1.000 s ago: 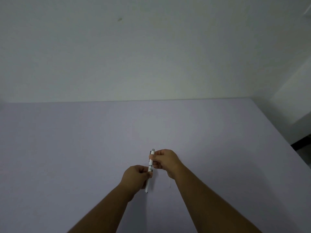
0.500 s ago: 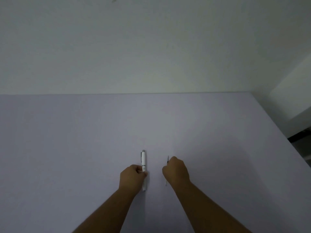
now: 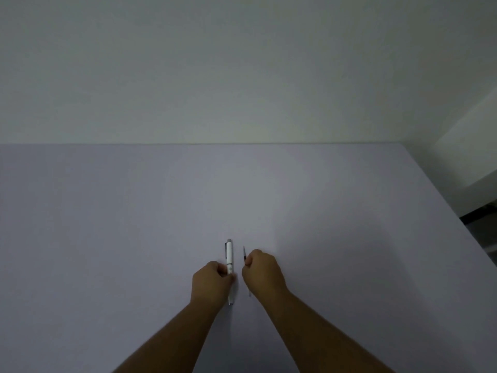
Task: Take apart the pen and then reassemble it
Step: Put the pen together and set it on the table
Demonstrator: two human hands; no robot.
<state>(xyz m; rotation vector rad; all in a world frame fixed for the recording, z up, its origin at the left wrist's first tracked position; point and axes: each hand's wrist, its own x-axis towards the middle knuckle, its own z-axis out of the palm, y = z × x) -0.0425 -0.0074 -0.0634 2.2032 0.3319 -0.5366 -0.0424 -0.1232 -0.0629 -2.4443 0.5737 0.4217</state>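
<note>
- White plastic pen body (image 3: 229, 253) is pinched at its lower half by the left hand (image 3: 212, 282), fingers closed round it; it points away from the person, low over the pale lilac table (image 3: 107, 224). Whether its near tip rests on the surface cannot be told.
- Right hand (image 3: 263, 273) is curled shut on the thin dark refill (image 3: 244, 254), whose far end shows above the knuckles and near end below the wrist.
- Body and refill lie roughly parallel, just beside each other and apart — no contact between them.
- Judgement: disassembly looks under way, with the refill out of the barrel. Smaller parts, such as a spring, cannot be made out.
- Advice for this step: lay each part flat and side by side so nothing rolls; keep the barrel's open end level so any loose part stays inside; set the refill down gently on its side.
- Against the frame one second back: the hands were together on one assembled pen — now separated. Against the half-second frame: positions almost unchanged, refill marginally nearer the body.
</note>
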